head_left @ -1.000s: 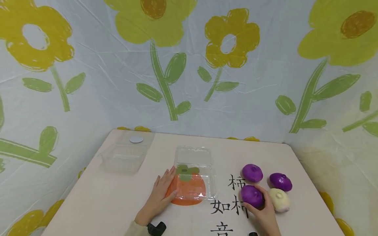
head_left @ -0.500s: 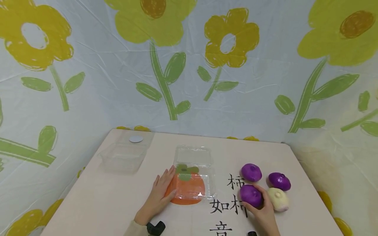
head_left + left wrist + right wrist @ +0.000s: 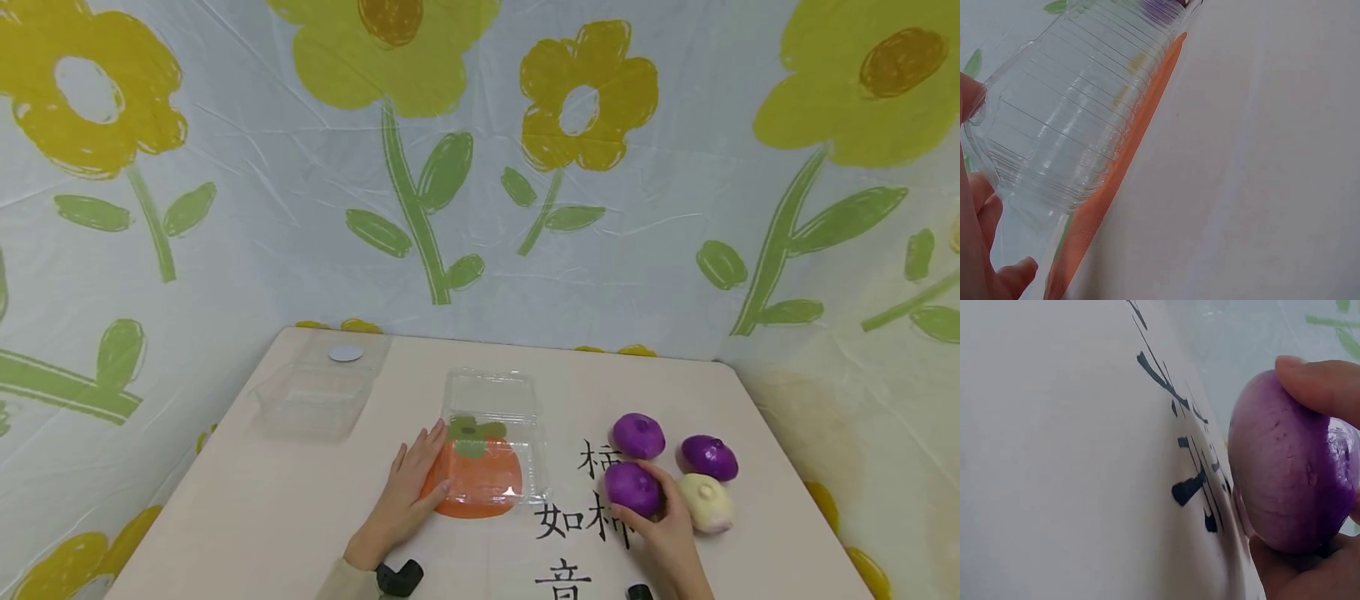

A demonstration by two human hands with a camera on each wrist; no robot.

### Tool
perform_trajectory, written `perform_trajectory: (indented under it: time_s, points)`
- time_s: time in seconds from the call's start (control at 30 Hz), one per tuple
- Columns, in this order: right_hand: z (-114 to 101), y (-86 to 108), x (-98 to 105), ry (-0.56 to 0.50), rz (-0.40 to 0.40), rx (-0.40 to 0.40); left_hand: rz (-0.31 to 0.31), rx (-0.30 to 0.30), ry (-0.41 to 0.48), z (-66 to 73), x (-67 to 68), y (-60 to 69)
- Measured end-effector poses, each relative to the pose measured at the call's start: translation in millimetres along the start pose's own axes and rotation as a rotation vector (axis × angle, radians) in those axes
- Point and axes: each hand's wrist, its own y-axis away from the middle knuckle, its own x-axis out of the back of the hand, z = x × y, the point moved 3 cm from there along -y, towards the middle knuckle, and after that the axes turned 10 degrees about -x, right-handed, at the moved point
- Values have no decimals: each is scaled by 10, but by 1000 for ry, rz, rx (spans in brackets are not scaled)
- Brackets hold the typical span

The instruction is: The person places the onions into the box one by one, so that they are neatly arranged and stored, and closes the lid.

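Note:
A clear plastic clamshell box (image 3: 531,467) stands with its lid raised over an orange persimmon print at the middle of the table. My left hand (image 3: 405,493) lies along its left side, fingers extended, the thumb near the front corner. In the left wrist view, fingers touch the rim of the box (image 3: 1063,112). My right hand (image 3: 666,525) grips a purple onion (image 3: 632,489) between thumb and fingers; the right wrist view shows the onion (image 3: 1291,469) from close by. Around it sit two more purple onions (image 3: 639,436), (image 3: 709,457) and a pale, cream-coloured one (image 3: 706,503).
A larger clear plastic container (image 3: 311,404), its lid bearing a white oval label (image 3: 346,352), stands at the back left. The table (image 3: 247,508) has black printed characters (image 3: 561,521) near the front. Flowered cloth walls (image 3: 645,275) rise behind and at both sides.
The purple onion in my right hand has shifted slightly left and away from me. My left hand and the clamshell box have stayed in place.

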Motion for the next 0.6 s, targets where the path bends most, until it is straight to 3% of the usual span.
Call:
perform_trajectory:
  time_s: [0.2, 0.6]
  points:
    - [-87, -12, -8, -56, -12, 62, -15, 18, 6, -19, -19, 3]
    - [-246, -12, -39, -111, -90, 67, -13, -4, -27, 6, -6, -8]
